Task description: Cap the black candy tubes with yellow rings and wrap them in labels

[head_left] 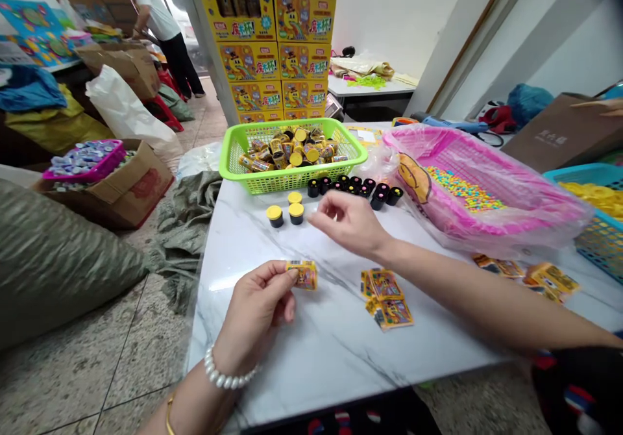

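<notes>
My left hand (260, 302) pinches a small yellow printed label (305, 275) between thumb and fingers, just above the white marbled table (311, 350). Over the table's middle, my right hand (350, 224) has loosely bent fingers, with a gap showing between thumb and forefinger and nothing visible in them. Close to its fingertips stand three small black cups with yellow lids, the nearest yellow-lidded cup (296, 213) just left of the thumb. Behind that hand is a group of black cups (380, 195) with coloured dots on top. Flat yellow labels (388, 300) lie in a loose pile below my right forearm.
A green basket (253, 184) of labelled cups stands at the back. To the right are a plastic-lined pink basket (535, 217) with colourful pellets, a blue basket (601, 247) and more labels (552, 280). Yellow cartons (304, 62) are stacked behind. A person (163, 23) stands far left.
</notes>
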